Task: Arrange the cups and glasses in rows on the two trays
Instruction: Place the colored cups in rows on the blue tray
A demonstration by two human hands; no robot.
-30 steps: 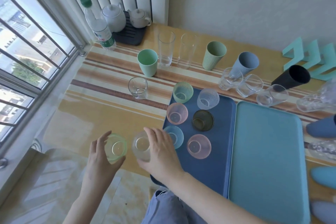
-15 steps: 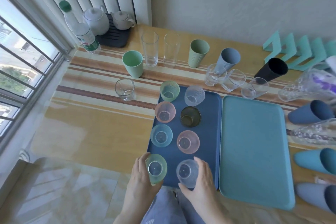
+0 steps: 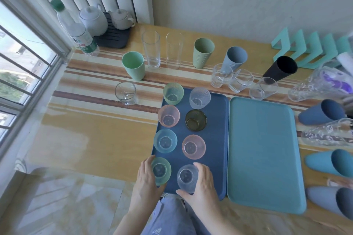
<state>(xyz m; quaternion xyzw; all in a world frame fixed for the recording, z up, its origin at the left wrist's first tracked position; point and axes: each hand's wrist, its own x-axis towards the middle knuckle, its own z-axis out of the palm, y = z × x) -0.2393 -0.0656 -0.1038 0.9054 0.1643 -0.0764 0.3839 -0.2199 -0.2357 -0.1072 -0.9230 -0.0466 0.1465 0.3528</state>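
Brought from lower left onto dark blue tray [image 3: 217, 139]: left hand [image 3: 146, 179] cupping green cup [image 3: 161, 170], right hand [image 3: 202, 183] cupping clear cup [image 3: 186, 177]; set flat, in line with rows above, then release.

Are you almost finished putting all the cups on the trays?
Not nearly. Six small cups stand in two rows on the dark blue tray. The left hand holds a green cup and the right hand a clear cup at the near end, making eight. The teal tray holds nothing, and many cups and glasses wait on the table.
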